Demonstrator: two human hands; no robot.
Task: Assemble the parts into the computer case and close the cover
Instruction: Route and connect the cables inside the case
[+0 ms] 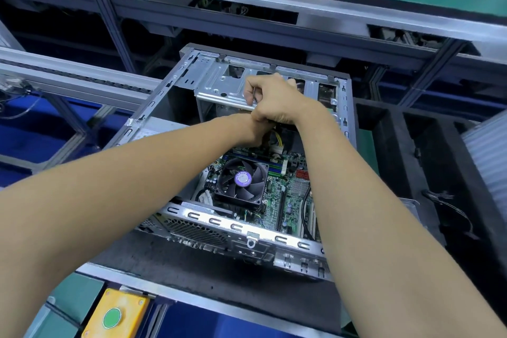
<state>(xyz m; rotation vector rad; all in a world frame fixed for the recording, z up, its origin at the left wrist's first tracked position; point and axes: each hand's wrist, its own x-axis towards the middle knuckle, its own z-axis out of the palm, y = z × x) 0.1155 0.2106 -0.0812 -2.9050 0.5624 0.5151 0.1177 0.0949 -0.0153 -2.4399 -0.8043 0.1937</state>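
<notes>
Computer case [175,217] lies open-side up on the dark worktop [192,269], its long axis running near to far, rear ports facing near. Inside, the motherboard [290,195] carries a fan [241,181]. At the far end, the right hand [274,99] curls around the drive cage [216,82] edge. The left hand [256,132] sits mostly hidden beneath it; its grip cannot be told.

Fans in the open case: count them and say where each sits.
1. The fan sits on the board in the near half of the case, below both hands. Others may be hidden behind the arms or under the metal cage.
</notes>
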